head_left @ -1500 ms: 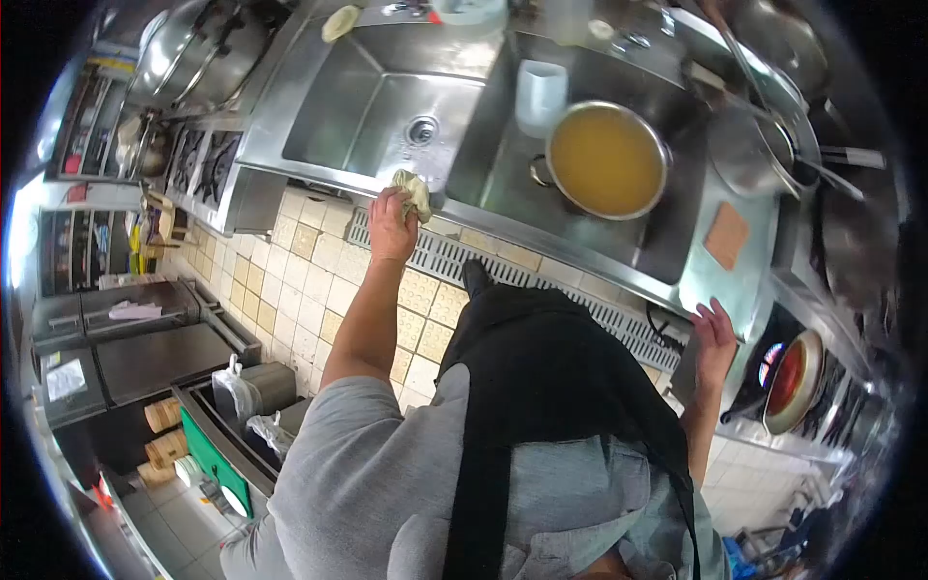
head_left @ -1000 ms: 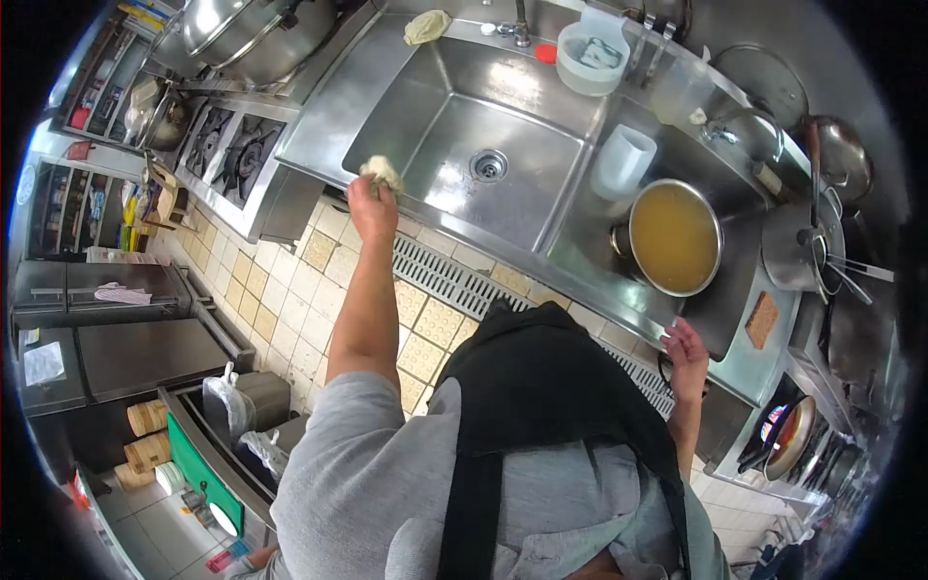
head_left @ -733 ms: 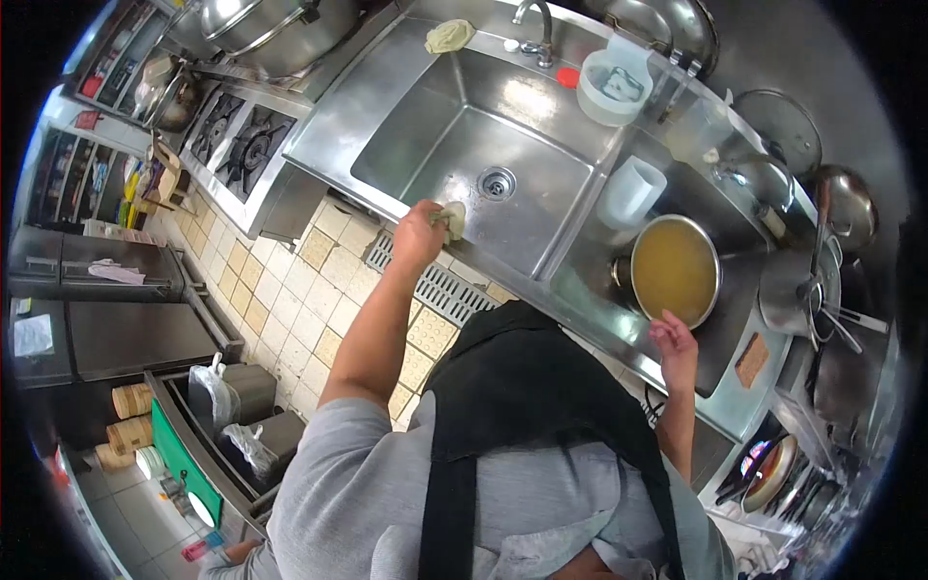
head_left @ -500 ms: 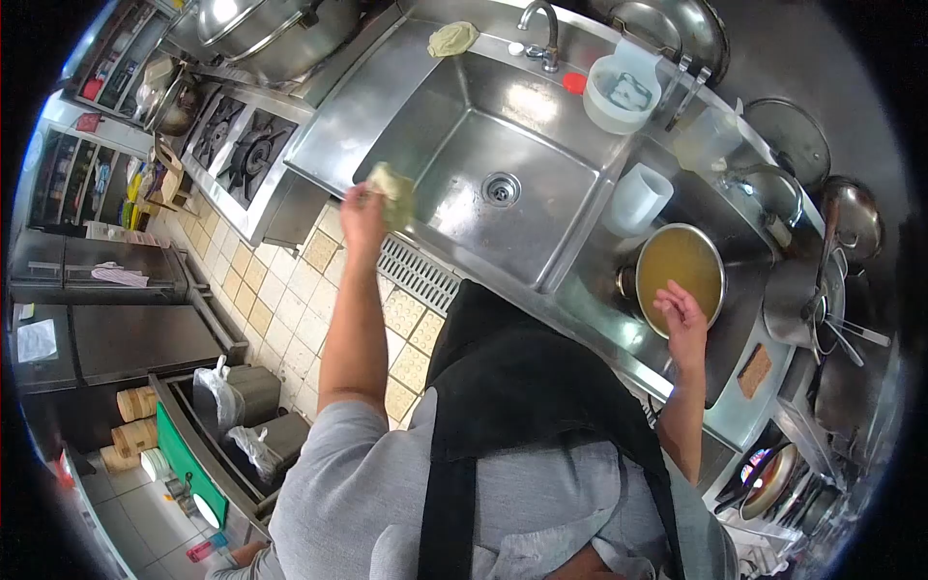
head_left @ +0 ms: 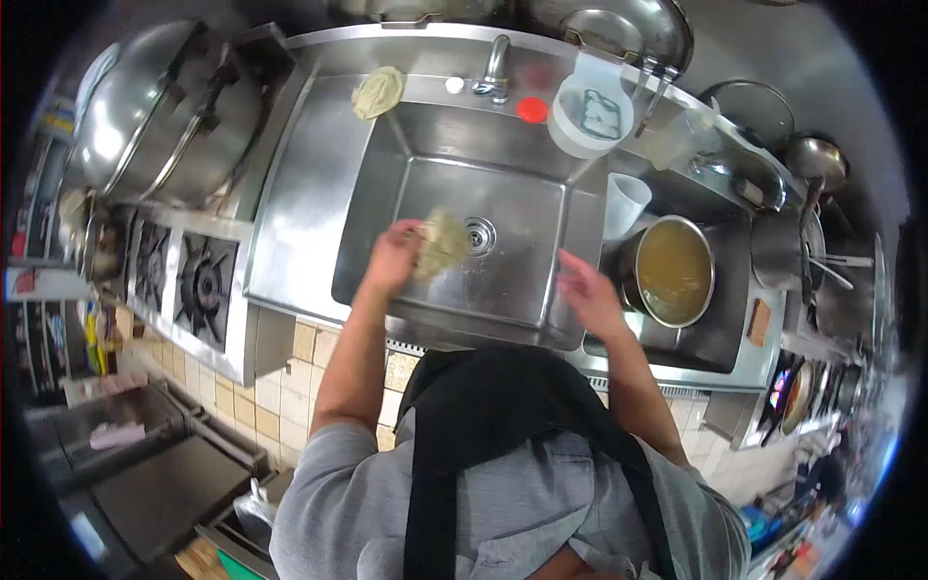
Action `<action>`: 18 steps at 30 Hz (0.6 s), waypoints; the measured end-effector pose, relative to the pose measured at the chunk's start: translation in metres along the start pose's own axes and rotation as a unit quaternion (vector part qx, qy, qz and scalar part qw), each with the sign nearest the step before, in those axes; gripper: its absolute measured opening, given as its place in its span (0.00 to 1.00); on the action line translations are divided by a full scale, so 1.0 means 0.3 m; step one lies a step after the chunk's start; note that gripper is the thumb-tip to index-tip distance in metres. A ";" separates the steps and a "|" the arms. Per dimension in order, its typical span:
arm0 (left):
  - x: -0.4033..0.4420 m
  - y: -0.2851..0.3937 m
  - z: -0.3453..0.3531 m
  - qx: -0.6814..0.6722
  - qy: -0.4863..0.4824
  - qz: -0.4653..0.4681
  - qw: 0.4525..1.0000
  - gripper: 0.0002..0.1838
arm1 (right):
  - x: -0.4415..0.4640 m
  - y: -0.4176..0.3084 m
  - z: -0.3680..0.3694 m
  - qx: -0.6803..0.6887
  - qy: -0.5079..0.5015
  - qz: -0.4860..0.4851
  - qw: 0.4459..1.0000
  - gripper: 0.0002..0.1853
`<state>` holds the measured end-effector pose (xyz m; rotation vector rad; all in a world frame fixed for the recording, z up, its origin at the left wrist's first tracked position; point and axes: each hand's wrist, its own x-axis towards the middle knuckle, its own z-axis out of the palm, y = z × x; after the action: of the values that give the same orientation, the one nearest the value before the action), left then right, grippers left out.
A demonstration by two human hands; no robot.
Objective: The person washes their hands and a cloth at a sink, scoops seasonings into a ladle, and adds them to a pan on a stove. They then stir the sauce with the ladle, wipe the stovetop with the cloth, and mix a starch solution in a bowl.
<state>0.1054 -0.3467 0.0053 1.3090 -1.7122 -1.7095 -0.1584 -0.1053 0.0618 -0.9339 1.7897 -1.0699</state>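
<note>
My left hand (head_left: 391, 259) grips a crumpled, pale yellow-green cloth (head_left: 443, 246) over the sink basin (head_left: 527, 222), left of the drain (head_left: 478, 238). The cloth is slightly blurred and hangs from my fingers. My right hand (head_left: 592, 298) is over the basin's right side with its fingers apart and nothing in them. To the right of that hand, a metal pot (head_left: 675, 271) of cloudy yellowish liquid stands in the second basin. A white container (head_left: 626, 205) lies just behind the pot.
Another pale cloth (head_left: 378, 93) lies on the back left counter. Along the back are a faucet (head_left: 496, 70), a red lid (head_left: 532, 109) and a white tub (head_left: 592, 116). A stove (head_left: 205, 285) and a large steamer pot (head_left: 159, 116) stand at left. A brown sponge (head_left: 760, 322) rests at right.
My view has turned toward the sink. My left hand has brought the cloth from the front left edge over the basin. My right hand has moved left, away from the pot.
</note>
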 end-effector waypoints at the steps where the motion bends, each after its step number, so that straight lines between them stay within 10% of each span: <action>1: 0.009 0.028 0.079 -0.059 -0.066 -0.004 0.996 0.11 | 0.033 -0.034 0.064 0.037 -0.002 0.030 0.999 0.27; 8: 0.179 0.216 0.213 -0.052 -0.324 0.001 0.945 0.15 | 0.192 0.033 0.217 0.208 0.046 0.021 0.977 0.18; 15: 0.685 0.359 0.219 0.128 -0.011 0.145 0.981 0.27 | 0.195 -0.203 0.117 0.134 0.198 0.000 0.971 0.10; 18: 0.918 0.349 0.250 0.097 -0.032 0.193 0.976 0.28 | 0.196 -0.321 0.028 0.187 0.250 -0.072 0.947 0.10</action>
<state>-0.1246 -0.5454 -0.0028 0.9196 -2.0538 -1.4032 -0.1560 -0.1946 0.1312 -0.5962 1.8259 -1.7915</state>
